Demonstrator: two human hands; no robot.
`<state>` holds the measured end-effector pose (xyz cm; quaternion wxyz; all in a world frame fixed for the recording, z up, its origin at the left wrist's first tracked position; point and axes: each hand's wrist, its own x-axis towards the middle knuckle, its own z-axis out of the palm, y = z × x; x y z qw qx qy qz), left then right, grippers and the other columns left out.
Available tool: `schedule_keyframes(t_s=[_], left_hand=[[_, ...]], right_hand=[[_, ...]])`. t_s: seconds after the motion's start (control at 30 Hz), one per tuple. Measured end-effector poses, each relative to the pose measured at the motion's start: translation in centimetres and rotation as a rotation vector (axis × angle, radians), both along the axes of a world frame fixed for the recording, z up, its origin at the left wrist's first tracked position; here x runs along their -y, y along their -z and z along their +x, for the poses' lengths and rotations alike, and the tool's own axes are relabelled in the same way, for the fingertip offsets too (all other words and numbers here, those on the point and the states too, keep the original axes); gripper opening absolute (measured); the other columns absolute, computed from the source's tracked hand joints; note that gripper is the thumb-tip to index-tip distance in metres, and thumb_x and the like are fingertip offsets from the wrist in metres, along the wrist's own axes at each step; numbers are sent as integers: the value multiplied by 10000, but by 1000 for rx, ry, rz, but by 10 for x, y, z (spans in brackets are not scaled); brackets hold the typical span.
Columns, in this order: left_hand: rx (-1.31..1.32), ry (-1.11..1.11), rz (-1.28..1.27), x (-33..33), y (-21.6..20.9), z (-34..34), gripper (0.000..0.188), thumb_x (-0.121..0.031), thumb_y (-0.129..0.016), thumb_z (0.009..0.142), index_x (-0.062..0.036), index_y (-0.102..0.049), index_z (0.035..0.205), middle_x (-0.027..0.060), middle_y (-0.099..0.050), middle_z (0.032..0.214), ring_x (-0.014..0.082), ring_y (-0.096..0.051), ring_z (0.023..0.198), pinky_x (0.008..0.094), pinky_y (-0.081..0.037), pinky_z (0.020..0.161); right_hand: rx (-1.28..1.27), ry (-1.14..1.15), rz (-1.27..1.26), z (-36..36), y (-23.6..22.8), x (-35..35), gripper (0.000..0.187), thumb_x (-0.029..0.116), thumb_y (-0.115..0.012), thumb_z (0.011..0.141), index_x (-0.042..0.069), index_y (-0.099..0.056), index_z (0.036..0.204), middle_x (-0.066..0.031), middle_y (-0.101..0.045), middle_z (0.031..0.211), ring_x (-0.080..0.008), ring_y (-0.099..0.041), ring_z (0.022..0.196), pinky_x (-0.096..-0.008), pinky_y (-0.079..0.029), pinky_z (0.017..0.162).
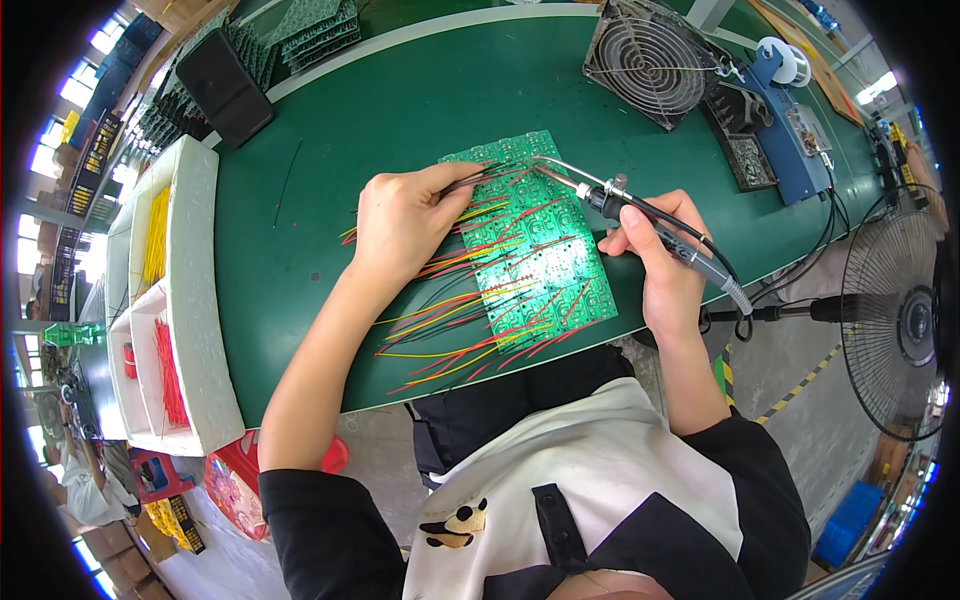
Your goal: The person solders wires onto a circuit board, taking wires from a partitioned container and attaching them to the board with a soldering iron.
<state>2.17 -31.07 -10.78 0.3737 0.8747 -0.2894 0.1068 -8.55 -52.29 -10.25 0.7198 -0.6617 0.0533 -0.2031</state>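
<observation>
A green panel of circuit boards lies on the green worktable, with red, yellow and black wires reaching out past its left side. My left hand is closed at the panel's upper left, pinching a few thin black wires whose far ends lie over the panel. From the right, my right hand grips a soldering iron with a thin curved metal feed tube. The iron's tip points at the panel's upper part, close to the pinched wires; whether it touches cannot be made out.
On the left stands a white foam box holding yellow wires and red wires. A black phone and stacked boards sit behind. Far right are a square fan and a blue soldering unit. A round fan stands beyond the table's edge.
</observation>
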Motion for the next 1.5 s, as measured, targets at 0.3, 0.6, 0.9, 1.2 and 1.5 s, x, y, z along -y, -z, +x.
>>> schedule_keyframes(t_s=[0.3,0.6,0.9,1.2,1.5], left_hand=[[-19,-10,5,1,-4,-1,159,-77,-631,780,-23,-674,923,82,-609,592,61,-493,462,211,-415,471],[-36,-4,0,1,-2,1,152,-78,-627,792,-16,-670,924,94,-631,637,70,-535,499,206,-433,501],[-47,-6,-3,1,-3,0,157,-78,-622,796,-16,-669,932,92,-623,626,58,-517,500,203,-428,500],[-33,-21,12,3,-6,-2,142,-96,-630,795,-27,-674,911,59,-543,545,53,-427,455,205,-367,450],[53,-100,-74,-14,-28,-4,164,-138,-531,862,-75,-647,960,81,-483,506,158,-423,400,288,-344,427]], right_hand=[[12,-17,-2,0,0,0,124,72,-622,832,4,-518,831,-81,-611,650,-121,-608,612,-225,-473,614],[8,-8,-32,0,2,1,133,84,-629,828,4,-523,837,-81,-613,654,-118,-607,610,-222,-471,604],[33,11,30,0,1,1,131,79,-629,828,2,-524,839,-84,-614,655,-122,-605,605,-227,-474,614],[74,62,83,0,3,4,148,72,-637,821,-2,-517,868,-90,-613,687,-132,-603,604,-248,-492,623],[130,364,-122,4,-8,52,173,45,-642,809,-21,-517,908,-113,-616,763,-141,-604,615,-265,-524,598]])
